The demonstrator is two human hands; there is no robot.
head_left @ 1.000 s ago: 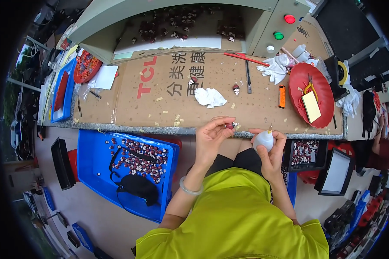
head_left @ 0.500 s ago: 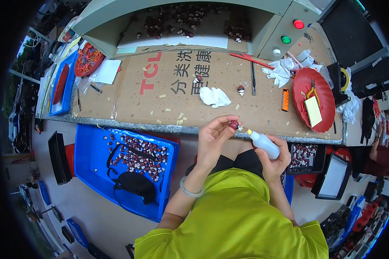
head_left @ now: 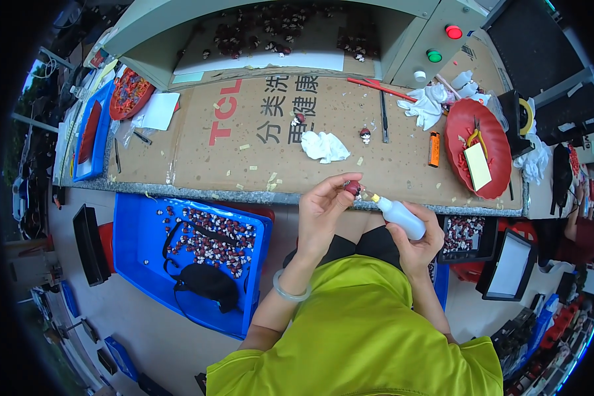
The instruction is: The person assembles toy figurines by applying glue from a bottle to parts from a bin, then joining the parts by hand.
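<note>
At the left grip (head_left: 317,206), a figurine (head_left: 353,187) sits pinched.

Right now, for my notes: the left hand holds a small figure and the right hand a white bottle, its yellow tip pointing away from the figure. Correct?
Not away: the head view shows the yellow tip pointing toward the small figure. The left hand does hold that figure, and the right hand the white bottle.

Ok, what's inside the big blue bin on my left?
The blue bin holds many small red-and-white figurines and a black strapped item; anything beneath that item is covered.
</note>
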